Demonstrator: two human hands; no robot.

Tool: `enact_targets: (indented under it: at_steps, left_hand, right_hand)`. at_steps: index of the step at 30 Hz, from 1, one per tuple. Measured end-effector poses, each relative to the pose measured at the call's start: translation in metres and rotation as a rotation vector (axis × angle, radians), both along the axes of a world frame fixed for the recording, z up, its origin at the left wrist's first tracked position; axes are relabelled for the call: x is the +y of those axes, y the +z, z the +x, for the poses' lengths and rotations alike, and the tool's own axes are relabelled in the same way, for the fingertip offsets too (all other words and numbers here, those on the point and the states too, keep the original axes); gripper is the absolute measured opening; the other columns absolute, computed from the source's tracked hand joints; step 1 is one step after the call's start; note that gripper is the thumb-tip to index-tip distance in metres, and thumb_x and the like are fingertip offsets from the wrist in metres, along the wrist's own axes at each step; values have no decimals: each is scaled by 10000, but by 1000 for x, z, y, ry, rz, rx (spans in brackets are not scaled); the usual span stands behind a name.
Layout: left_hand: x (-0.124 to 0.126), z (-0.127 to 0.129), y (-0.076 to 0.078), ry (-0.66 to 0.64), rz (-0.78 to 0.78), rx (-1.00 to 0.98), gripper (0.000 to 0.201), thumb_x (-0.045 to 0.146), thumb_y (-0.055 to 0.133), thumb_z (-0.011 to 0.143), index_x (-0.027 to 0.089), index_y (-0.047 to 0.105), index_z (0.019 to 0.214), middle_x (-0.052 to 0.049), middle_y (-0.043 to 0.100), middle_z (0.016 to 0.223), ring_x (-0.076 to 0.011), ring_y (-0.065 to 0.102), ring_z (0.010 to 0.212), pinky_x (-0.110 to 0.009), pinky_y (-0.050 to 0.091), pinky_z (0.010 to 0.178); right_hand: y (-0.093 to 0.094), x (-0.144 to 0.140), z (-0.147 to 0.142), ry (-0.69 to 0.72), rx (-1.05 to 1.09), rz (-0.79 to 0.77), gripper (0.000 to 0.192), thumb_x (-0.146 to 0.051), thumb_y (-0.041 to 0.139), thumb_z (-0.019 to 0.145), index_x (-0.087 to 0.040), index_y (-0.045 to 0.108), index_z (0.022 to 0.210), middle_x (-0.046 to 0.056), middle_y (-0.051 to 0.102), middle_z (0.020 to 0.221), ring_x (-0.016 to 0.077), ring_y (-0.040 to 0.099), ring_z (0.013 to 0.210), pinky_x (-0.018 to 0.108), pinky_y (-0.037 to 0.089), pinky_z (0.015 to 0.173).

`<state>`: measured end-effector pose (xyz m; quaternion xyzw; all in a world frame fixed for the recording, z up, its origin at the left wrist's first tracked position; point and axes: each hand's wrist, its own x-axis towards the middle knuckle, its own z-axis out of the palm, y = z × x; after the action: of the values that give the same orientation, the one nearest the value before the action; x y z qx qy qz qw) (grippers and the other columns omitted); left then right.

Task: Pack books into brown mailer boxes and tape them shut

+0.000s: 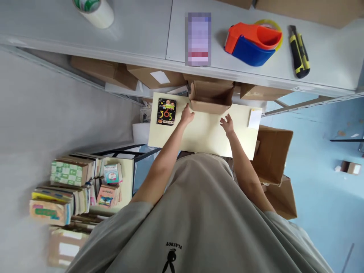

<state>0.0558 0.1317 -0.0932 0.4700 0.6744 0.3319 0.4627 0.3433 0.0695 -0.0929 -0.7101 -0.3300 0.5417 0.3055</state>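
Note:
An open cardboard box [211, 107] stands at the far edge of the pale yellow tabletop [207, 134], its opening facing up. Just off its near left corner is my left hand [187, 115], with the index finger stretched toward the box and the thumb apart; whether it touches the cardboard I cannot tell. My right hand [227, 124] hovers near the box's right corner, fingers spread, holding nothing. A black book marked 365 [166, 112] lies left of my left hand. At the tabletop's right end rests a small white pad [254, 118].
Above the tabletop, a grey shelf [142, 34] holds a tape roll [99, 14], an orange and blue tape dispenser [251, 47] and a utility knife [299, 53]. Stacked books [68, 172] are at the left. Large open cartons [273, 151] stand at the right.

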Motion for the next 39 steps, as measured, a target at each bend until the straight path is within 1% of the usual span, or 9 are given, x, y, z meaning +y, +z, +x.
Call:
enact_targets:
  at_steps: [3,8,11,14,21,25,29,34,39]
  left_hand:
    - [-55,-15,-1,168,-143,28,622,126,772,896,160,751,1516,-255,753,1628,-398,794,1438,-602,559,1330]
    - [-190,-55,9,258,-278,78,341,192,750,922,191,846,1249,-190,870,1409,-354,850,1294,-580,618,1276]
    - [-251,-77,15,401,-346,109,282,159,732,876,199,848,1130,-167,898,1305,-343,856,1234,-595,633,1255]
    - [-281,-101,16,515,-351,114,236,144,726,860,211,836,1058,-141,906,1217,-338,844,1238,-598,618,1270]
    - [-277,-167,-5,674,-283,28,160,163,761,898,229,822,1030,-120,898,1192,-338,826,1299,-543,610,1275]
    - [-264,-219,-25,747,-253,-39,216,117,744,925,221,821,1097,-137,890,1298,-307,818,1356,-457,609,1273]
    - [-258,-269,-48,803,-242,-153,257,47,672,973,191,815,1130,-164,881,1304,-271,835,1300,-402,619,1222]
    - [-252,-318,-72,899,-342,-286,253,-12,675,949,199,790,1028,-111,881,1179,-224,836,1176,-334,609,1153]
    - [-232,-342,-105,1082,-466,-542,244,-22,690,915,218,734,930,-40,820,975,-195,797,1108,-273,600,1073]
  right_hand:
    - [-11,-35,-5,69,25,-28,920,-809,705,884,-262,660,1622,236,683,1689,315,841,1255,530,707,1097]
    - [-24,-88,-25,217,100,-152,781,-856,772,810,-244,745,1294,169,853,1326,292,882,1093,531,709,1054]
    - [-29,-96,-48,344,145,-190,677,-813,809,813,-254,742,1190,137,883,1233,275,877,1042,547,697,1074]
    - [-27,-88,-77,467,169,-191,584,-745,824,855,-254,757,1164,132,894,1249,267,875,1047,552,693,1094]
    - [-3,-54,-163,628,159,-101,596,-757,828,898,-254,779,1214,146,893,1295,273,876,1094,520,684,1106]
    - [12,-38,-230,718,133,-59,634,-788,850,898,-266,789,1253,127,903,1311,267,876,1132,486,683,1096]
    - [18,-21,-306,785,64,-63,536,-706,859,928,-272,805,1238,115,913,1291,275,881,1143,488,691,1102]
    - [7,8,-401,907,-83,-79,452,-642,854,954,-278,812,1217,91,918,1253,276,877,1156,481,701,1129]
    - [-35,50,-481,1150,-217,-37,370,-575,807,1004,-260,824,1197,94,902,1217,293,870,1186,494,689,1164]
